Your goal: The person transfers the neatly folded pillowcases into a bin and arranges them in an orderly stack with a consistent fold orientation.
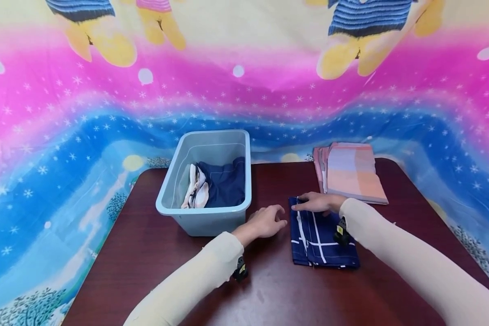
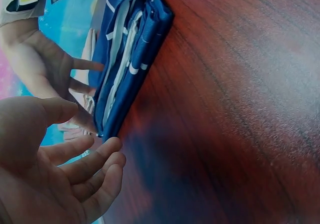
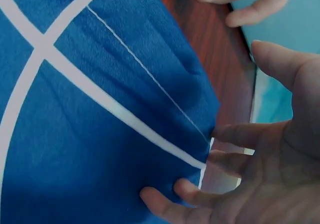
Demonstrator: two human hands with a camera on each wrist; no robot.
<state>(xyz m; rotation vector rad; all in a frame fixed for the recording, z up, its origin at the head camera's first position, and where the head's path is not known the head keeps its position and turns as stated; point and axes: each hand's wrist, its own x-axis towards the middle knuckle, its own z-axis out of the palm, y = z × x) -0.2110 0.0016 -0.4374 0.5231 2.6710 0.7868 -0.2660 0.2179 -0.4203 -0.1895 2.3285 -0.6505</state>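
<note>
The person's right grip rests on the far end of a folded navy cloth with white lines, its fingers extended over the fabric and the thumb clear of it in the right wrist view; it is released, touching without pinching. The cloth lies flat on the desk, mostly on the near side of that grip, its long axis running from the far edge under the fingers back toward the person. The left grip is also released, fingers loosely bent and holding nothing, just beside the cloth's left long edge with a narrow strip of desk between. The relation on which the coming move seems to turn is this one: the cloth sits directly under the right grip, which is thus the nearer, while from the left grip it lies a short way to the right, long side facing the fingertips. Beyond and to the right of the right grip is a folded pink and orange cloth. Beyond and to the left of the left grip stands a grey-blue bin, with a dark blue cloth and a pale patterned cloth inside.
</note>
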